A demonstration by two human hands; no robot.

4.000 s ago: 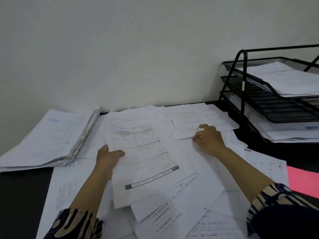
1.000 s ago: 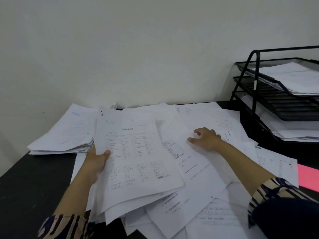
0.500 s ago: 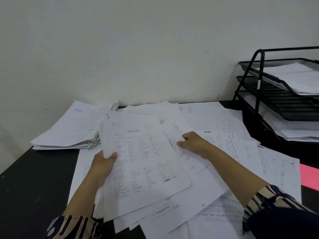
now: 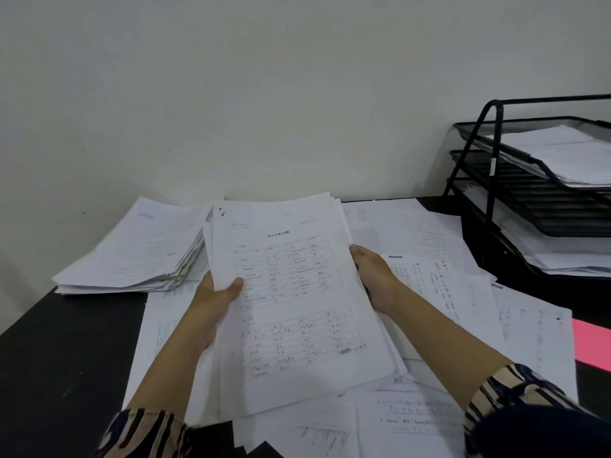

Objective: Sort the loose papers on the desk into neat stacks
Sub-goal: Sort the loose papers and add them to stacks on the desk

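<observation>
A sheaf of printed sheets with tables on the top page is raised above the desk between both hands. My left hand grips its left edge, thumb on top. My right hand holds its right edge, fingers hidden under the sheets. Loose papers lie scattered on the black desk beneath and to the right. A thick stack of papers sits at the back left against the wall.
A black three-tier wire tray holding papers stands at the back right. A pink sheet lies at the right edge. The desk's left side shows bare black surface. A white wall runs along the back.
My right hand left the loose sheets and took the sheaf's right edge. The fanned sheets in my left hand are now gathered into one squarer bundle, lifted higher.
</observation>
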